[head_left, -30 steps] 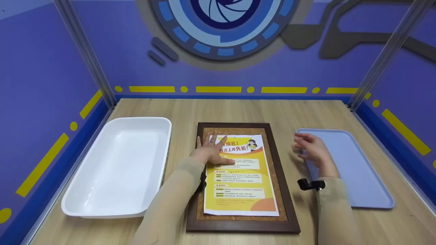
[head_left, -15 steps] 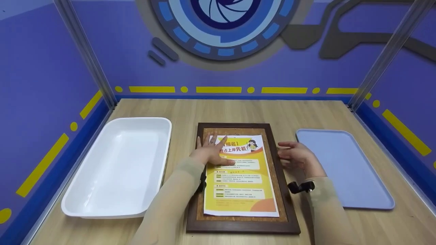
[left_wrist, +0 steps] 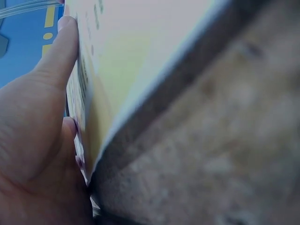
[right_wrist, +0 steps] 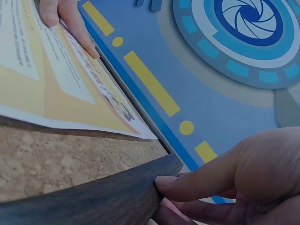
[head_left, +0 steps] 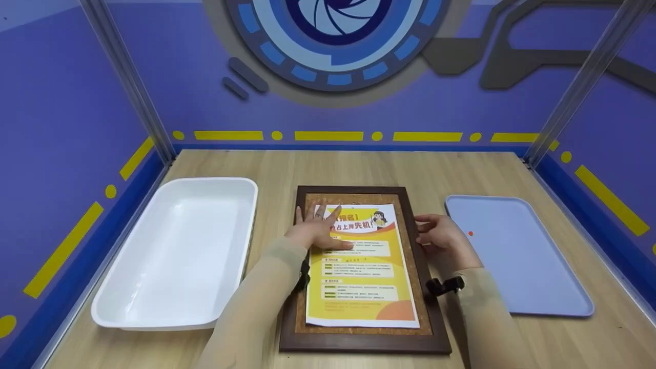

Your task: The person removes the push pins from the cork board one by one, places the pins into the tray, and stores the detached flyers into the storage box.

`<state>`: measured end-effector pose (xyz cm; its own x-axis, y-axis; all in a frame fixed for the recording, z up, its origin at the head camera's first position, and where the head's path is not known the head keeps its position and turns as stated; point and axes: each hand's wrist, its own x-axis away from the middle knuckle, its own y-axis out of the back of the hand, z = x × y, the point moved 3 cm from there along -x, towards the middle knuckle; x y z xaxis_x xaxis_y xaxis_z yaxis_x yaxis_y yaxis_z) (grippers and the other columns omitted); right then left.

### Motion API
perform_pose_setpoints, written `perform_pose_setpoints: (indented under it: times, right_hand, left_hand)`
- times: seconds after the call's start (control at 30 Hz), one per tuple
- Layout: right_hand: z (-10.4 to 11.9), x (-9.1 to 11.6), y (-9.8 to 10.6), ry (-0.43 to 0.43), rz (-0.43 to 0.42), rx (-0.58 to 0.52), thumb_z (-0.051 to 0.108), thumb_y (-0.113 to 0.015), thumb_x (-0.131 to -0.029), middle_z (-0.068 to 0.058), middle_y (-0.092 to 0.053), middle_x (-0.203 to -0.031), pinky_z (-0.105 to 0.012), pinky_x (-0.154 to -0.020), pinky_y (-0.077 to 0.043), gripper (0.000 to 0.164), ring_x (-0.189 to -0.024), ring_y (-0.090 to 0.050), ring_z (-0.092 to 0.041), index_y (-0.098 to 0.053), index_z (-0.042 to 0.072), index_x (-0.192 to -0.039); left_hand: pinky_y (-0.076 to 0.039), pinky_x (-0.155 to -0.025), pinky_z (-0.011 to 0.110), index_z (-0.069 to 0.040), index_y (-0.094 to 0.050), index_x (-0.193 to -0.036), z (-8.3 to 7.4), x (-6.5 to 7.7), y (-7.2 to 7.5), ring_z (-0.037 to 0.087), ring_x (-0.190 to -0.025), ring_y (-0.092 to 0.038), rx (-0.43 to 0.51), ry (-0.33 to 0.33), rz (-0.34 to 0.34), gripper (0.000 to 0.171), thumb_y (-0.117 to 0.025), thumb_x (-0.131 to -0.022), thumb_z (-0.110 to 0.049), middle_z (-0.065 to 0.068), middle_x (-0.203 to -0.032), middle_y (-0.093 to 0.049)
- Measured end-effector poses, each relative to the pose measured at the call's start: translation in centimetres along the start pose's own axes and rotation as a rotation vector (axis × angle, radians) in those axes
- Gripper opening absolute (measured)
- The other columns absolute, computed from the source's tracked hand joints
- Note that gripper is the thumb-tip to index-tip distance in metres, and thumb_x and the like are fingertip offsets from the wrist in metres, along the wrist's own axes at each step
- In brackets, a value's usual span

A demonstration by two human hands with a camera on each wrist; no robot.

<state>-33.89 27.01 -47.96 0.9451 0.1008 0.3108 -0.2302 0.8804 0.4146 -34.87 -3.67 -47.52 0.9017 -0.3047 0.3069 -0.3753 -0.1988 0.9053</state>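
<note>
A framed corkboard point(head_left: 359, 342) lies flat on the table, bearing a yellow printed poster point(head_left: 359, 302). My left hand point(head_left: 320, 233) presses on the poster's upper left with fingers spread. From the left wrist view, this hand point(left_wrist: 33, 126) lies along the sheet's edge. My right hand point(head_left: 443, 238) holds the dark frame's right edge; in the right wrist view its thumb point(right_wrist: 176, 185) touches the outer side, with curled fingers below. A small red dot point(head_left: 470, 233) shows on the blue tray, just right of this hand; its kind is too small to tell.
At the left stands a white rectangular basin point(head_left: 177, 251). The light blue tray point(head_left: 533, 256) lies to the right of the board. Patterned walls point(head_left: 328, 115) enclose the wooden table point(head_left: 277, 171) at the back and sides.
My right hand has moved left, away from the tray, to the frame's right edge. The red dot on the tray has come into view. The left hand stays put.
</note>
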Motion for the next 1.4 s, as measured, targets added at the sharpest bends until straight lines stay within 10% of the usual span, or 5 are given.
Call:
perform_pose_setpoints:
  times: [0.27, 0.57, 0.8, 1.13, 1.4]
  right_hand:
    - [0.0, 0.0, -0.1, -0.006, 0.008, 0.03, -0.007, -0.058, -0.082, -0.024, -0.053, -0.126, -0.032, -0.068, -0.055, 0.06, -0.08, -0.062, -0.015, -0.041, 0.003, -0.139]
    - [0.1, -0.1, 0.1, -0.05, -0.017, 0.007, -0.007, -0.061, -0.081, -0.02, -0.052, -0.124, -0.032, -0.069, -0.055, 0.062, -0.085, -0.06, -0.017, -0.043, 0.006, -0.138]
    - [0.0, -0.1, 0.0, -0.045, -0.001, -0.011, -0.009, -0.058, -0.081, -0.022, -0.052, -0.125, -0.031, -0.067, -0.055, 0.062, -0.083, -0.06, -0.017, -0.042, 0.005, -0.139]
    - [-0.1, -0.3, -0.3, -0.027, -0.015, -0.035, -0.011, -0.06, -0.079, -0.022, -0.052, -0.125, -0.03, -0.07, -0.055, 0.064, -0.089, -0.059, -0.016, -0.042, 0.003, -0.139]
    - [-0.1, -0.3, -0.1, -0.044, -0.013, -0.028, -0.01, -0.06, -0.08, -0.022, -0.052, -0.126, -0.032, -0.071, -0.055, 0.064, -0.09, -0.059, -0.018, -0.042, 0.005, -0.139]
  left_hand:
    - [0.008, -0.112, 0.057, -0.024, -0.009, -0.152, 0.3, -0.1, 0.7, 0.032, -0.144, 0.01, 0.184, -0.022, -0.075, 0.091, -0.047, -0.083, -0.069, 0.01, -0.158, 0.004]
    - [-0.041, -0.101, 0.044, -0.003, -0.034, -0.142, 1.1, 4.4, 2.6, 0.029, -0.119, -0.05, 0.663, 0.204, -0.334, 0.053, -0.044, -0.098, -0.03, 0.019, -0.137, -0.048]
    - [-0.056, -0.062, 0.037, -0.002, -0.032, -0.141, 2.0, 6.7, 1.5, 0.027, -0.074, -0.064, 0.813, 0.246, -0.159, 0.049, -0.041, -0.099, -0.028, 0.021, -0.119, -0.054]
    - [-0.057, -0.057, 0.031, -0.004, -0.041, -0.135, 2.8, 5.9, -0.7, 0.022, -0.071, -0.067, 0.985, 0.246, -0.112, 0.06, -0.069, -0.082, -0.01, 0.015, -0.099, -0.062]
    - [-0.056, -0.056, 0.03, -0.011, -0.046, -0.137, 3.4, 5.2, -1.2, 0.02, -0.074, -0.069, 1.123, 0.226, -0.113, 0.064, -0.064, -0.078, 0.008, 0.012, -0.105, -0.065]
